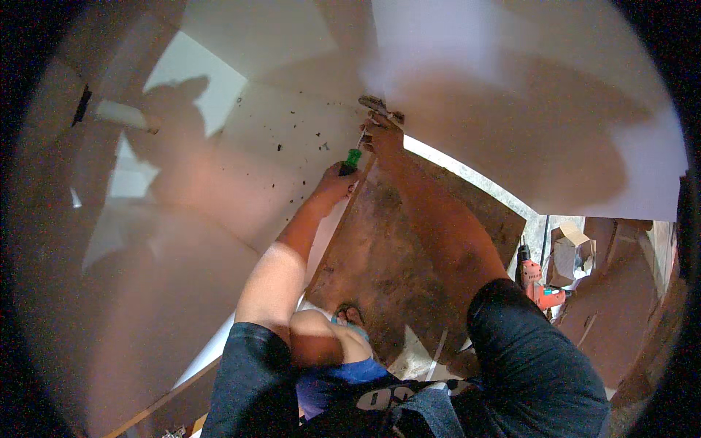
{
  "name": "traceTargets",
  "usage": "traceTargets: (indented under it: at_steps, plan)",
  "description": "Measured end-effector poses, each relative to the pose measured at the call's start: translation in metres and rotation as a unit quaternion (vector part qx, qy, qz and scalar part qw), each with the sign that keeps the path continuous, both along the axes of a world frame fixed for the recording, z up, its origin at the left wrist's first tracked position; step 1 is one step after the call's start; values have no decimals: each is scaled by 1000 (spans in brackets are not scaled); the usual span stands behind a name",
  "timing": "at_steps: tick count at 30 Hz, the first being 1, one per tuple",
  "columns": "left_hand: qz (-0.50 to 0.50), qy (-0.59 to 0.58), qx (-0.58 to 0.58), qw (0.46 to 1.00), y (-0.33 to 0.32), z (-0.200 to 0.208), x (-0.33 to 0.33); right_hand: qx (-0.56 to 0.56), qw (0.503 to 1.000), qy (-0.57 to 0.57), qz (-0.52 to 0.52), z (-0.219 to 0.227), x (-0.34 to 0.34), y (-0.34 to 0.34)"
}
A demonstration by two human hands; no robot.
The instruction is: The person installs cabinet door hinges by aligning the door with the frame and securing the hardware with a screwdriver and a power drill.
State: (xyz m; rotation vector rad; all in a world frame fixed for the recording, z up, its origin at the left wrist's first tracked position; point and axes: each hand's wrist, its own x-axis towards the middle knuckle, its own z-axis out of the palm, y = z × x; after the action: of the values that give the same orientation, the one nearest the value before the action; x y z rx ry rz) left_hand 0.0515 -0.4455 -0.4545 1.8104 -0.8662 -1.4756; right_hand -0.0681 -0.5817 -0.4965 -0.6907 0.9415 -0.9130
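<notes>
My left hand [337, 184] is closed round the green handle of a screwdriver [353, 158]. Its thin shaft points up toward my right hand [383, 136]. The fingers of that hand are bent and drawn together beside the shaft's end. Just beyond them a dark, worn metal fitting, perhaps a hinge [374, 103], sits at the corner where white panels meet. What the right fingers pinch is hidden. Dark crumbs and small bits [280, 147] lie scattered over the pale panel [255, 175] left of my hands.
Below my arms lies a brown, stained board [394, 241]. At the right, a red power drill [537, 283] rests near an opened cardboard box [573, 252]. A large white panel [511, 131] rises at the upper right, with shadows across it. My sandalled foot [350, 315] shows below.
</notes>
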Motion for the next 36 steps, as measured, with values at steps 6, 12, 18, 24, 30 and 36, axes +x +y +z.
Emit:
traceTargets:
  at_steps: [6,12,18,24,30,36]
  plan:
    - [-2,-38,-36,999,5,-11,6,42,998,44,-6,13,4,7]
    - [38,34,-29,998,13,5,14,51,990,-130,-18,-53,33,-9]
    - [42,305,-75,949,-24,16,6,-174,949,252,-74,-86,10,-53]
    - [125,371,45,919,-13,-5,31,99,986,45,-126,0,33,-14]
    - [43,-230,-294,927,-9,-31,16,131,988,-34,-79,20,27,2]
    - [-80,-354,-224,904,-23,-21,4,9,985,-144,-94,-10,11,-10]
